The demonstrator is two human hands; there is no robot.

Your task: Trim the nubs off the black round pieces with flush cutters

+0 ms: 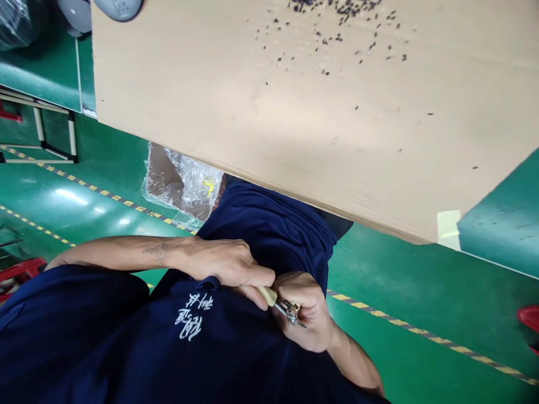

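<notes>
My left hand (236,268) is closed in front of my chest, its thumb and fingers gripping a small cream-coloured piece (268,295). Facing it, my right hand (306,314) curls around a small shiny metal part with a pointed end (290,311). The cream piece and the metal part meet between the hands and look like one small tool; its exact kind does not show. My fingers hide part of it. Both hands are in front of the navy shirt (138,342), below the cardboard-covered table edge.
Cardboard (210,84) covers the table ahead, with many small dark pieces (341,8) scattered at its far side. A grey rounded object (120,7) sits at the back left. Under the edge is a plastic-wrapped box (183,179). Striped tape (379,315) crosses the green floor.
</notes>
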